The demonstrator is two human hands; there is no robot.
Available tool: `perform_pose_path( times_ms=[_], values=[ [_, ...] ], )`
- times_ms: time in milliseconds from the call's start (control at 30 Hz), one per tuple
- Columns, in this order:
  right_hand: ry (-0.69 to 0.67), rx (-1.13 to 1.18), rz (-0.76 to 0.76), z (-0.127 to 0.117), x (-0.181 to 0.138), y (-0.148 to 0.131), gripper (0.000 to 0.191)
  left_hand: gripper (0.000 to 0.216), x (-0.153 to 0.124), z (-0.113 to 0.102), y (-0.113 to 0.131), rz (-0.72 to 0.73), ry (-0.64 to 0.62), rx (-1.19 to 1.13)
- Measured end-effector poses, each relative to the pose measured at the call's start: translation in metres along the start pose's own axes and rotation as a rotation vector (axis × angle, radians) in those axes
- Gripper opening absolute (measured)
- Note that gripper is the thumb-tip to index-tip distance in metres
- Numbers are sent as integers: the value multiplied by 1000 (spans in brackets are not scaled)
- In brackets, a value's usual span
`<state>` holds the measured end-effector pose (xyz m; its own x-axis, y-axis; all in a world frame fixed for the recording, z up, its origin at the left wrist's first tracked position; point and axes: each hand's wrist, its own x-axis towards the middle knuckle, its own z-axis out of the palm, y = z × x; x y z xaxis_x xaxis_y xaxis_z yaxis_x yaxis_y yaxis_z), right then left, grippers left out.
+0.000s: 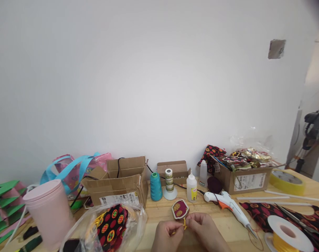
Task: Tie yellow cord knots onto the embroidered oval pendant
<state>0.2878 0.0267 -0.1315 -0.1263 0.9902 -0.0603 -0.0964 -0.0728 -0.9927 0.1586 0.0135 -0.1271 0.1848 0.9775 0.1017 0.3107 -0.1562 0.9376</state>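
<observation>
The left hand (168, 235) and the right hand (205, 229) meet low over the counter (152, 217), the fingers of both pinched closed on a yellow cord (185, 224) that hangs from a small maroon fabric ornament (180, 209) with a pale edging; the ornament lies just beyond the fingertips. Left of the hands, a clear plastic bag (140, 213) holds black fabric with bright round motifs (111, 227) and yellow strands (95, 224). Behind it stands an open carton (114, 189), a black cable (119, 163) over its rim, its contents hidden by the front wall. A lidded pink canister (50, 217) hides whatever is inside. On the right, another carton (224, 178) is heaped above its rim with patterned pieces (234, 160) and shiny gold-coloured ones (254, 154). Between the cartons, a small brown box (172, 164) sits behind two spools, near a whitish squeeze bottle (191, 189) with a yellow label and a translucent bottle (203, 175); their fill levels cannot be told.
</observation>
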Motion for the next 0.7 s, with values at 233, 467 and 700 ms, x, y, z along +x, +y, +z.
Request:
perform_pose_path(
  times_ms=[233, 467, 700],
  values=[
    [-24, 28, -12, -3, 2, 6, 16, 25, 0, -1, -4, -35, 30, -37],
    [-18, -4, -19, -3, 1, 3, 17, 26, 1, -1, -6, -65, 26, -121],
    [-22, 10, -6, -2, 2, 5, 20, 21, 2, -2, -7, -68, 50, -197]
  ],
)
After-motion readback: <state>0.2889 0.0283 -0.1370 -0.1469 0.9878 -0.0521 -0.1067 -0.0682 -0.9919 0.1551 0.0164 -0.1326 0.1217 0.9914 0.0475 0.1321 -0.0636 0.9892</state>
